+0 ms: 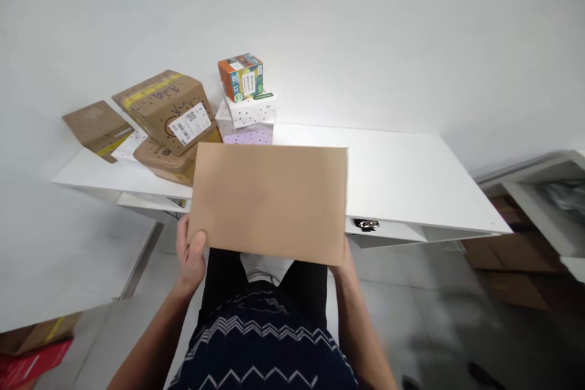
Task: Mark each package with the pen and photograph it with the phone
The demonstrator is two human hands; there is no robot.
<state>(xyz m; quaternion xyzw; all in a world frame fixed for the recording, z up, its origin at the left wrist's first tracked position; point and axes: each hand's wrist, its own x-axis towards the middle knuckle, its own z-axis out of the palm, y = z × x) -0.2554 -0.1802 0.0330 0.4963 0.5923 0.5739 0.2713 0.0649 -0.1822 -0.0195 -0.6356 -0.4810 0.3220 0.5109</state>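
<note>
"Head view: what do the hands have hold of?"

"A plain brown cardboard box [269,202], held across the front of the body, over the near edge of a white desk [397,177]. The left hand [191,256] is closed on its near left corner, thumb on the upper face. The right hand [340,256] has hold of the near right corner, its fingers mostly hidden by the cardboard, so I can't tell exactly how far they are curled."

"Any writing?"

"Beyond it to the left, a taped carton [167,106] bears dark marker scrawl and a white label [190,123] with a barcode; the print is too small to read. It sits on another carton [167,158], also marked. To the right of those, a small orange, teal and yellow box [241,77] has a pale printed panel, illegible from here. It tops a pile with a white speckled box [253,109] under it."

"And the room?"

"The desk stands against a white wall [356,36], with open compartments below its near edge; something metallic [367,225] shows in one. At the far right is a shelf unit [543,192], cartons [514,250] beside it. The floor [402,311] is pale tile."
</note>
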